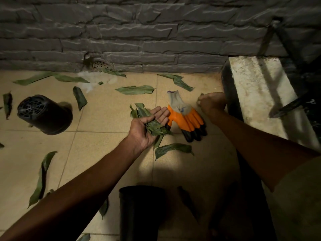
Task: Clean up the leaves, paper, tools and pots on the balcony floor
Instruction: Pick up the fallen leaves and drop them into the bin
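Leaves in left hand

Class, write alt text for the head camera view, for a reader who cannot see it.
A left hand holds a bunch of leaves palm up, above a tiled floor strewn with more leaves. The right hand is curled beyond an orange glove; a black pot lies tipped over.

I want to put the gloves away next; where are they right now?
In the head view, the orange gloves lie on the floor tiles right of centre, between the left hand holding leaves and the right hand.
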